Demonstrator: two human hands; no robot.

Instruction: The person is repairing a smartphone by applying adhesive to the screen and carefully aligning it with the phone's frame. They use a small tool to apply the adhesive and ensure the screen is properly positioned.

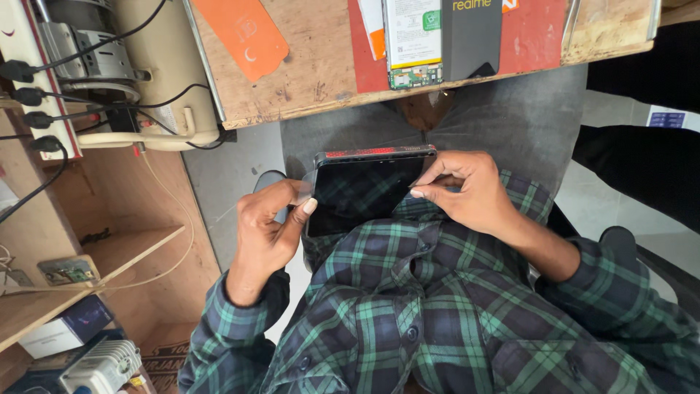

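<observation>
A dark phone screen panel (361,191) with a red top edge lies flat over my lap, its glossy face reflecting my plaid shirt. My left hand (270,226) pinches the panel's left edge between thumb and fingers, with a thin clear film at the fingertips. At the panel's right edge, my right hand (463,191) has its fingertips pressed together on the corner. Both sleeves are green and blue plaid.
A wooden workbench (321,69) sits ahead with an orange plastic card (244,33), a red mat (536,36), an opened phone showing its circuit board (414,40) and a dark box (472,36). Cream machine with black cables (109,69) at left; wooden shelves (109,248) below.
</observation>
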